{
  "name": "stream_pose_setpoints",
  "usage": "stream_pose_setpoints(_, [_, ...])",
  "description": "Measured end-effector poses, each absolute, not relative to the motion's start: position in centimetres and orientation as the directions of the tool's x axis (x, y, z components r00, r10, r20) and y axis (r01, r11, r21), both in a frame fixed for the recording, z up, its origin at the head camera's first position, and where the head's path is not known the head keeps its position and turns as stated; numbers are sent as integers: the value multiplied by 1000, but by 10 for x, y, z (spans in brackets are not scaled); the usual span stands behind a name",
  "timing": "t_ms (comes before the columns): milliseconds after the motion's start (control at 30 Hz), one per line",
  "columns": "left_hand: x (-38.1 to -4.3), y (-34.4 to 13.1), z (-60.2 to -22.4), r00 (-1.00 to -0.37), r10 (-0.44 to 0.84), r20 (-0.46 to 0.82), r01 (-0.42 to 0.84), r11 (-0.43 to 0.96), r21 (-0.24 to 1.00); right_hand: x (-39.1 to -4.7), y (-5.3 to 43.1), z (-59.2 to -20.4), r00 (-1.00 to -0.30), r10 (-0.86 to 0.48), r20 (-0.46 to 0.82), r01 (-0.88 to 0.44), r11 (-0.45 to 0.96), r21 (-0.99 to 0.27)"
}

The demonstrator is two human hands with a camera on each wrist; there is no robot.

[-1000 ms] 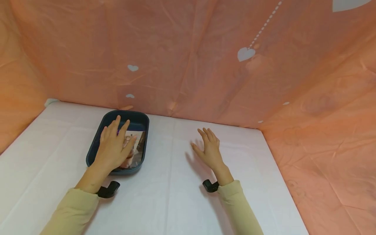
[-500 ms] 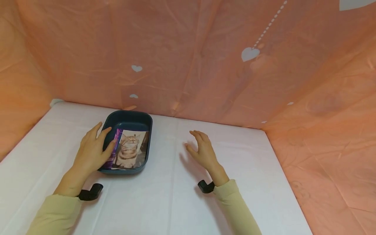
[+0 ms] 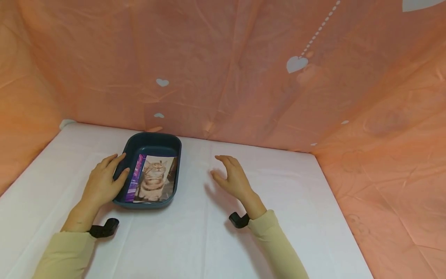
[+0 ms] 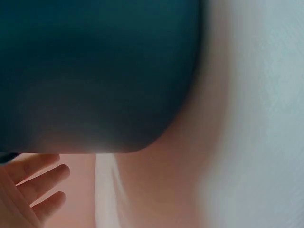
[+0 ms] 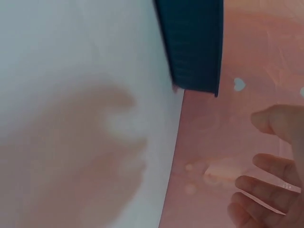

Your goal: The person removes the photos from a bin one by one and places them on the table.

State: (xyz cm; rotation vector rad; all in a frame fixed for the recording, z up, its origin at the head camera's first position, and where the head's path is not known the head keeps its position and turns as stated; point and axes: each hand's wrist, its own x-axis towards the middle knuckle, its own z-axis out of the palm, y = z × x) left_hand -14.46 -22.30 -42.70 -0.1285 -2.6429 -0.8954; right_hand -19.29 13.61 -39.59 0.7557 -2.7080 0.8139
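A dark blue rectangular tray [image 3: 153,138] stands on the white-covered table, left of the middle. Inside it lies a picture card of a striped cat [image 3: 155,180], partly over a purple printed card [image 3: 136,178]. My left hand [image 3: 100,184] is at the tray's left rim, thumb and fingers spread; whether it touches the rim I cannot tell. In the left wrist view, its extended fingers [image 4: 45,183] show beside the tray's outer wall [image 4: 104,95]. My right hand [image 3: 232,179] hovers above the cloth right of the tray, fingers loosely bent, holding nothing.
A white cloth [image 3: 174,244] covers the table. Orange-pink sheeting [image 3: 223,77] with pale hearts rises behind it and along both sides. Each wrist carries a black camera mount, one on the left [image 3: 104,228] and one on the right [image 3: 238,220].
My left hand has moved left from over the tray to its left rim, uncovering the cards. My right hand has drifted left towards the tray.
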Motion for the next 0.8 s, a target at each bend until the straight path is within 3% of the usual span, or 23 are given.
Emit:
stream_pose_setpoints(333, [-143,-224,-432,-965,-119,232,105,636,764,-198,102,-388,-829,-458,321,-558,631,-539])
stream_pose_setpoints(800, [-143,-225,-438,-982,-165,90,-7,511,859,-201,53,-387,-819,-494,293,-554,545,-630])
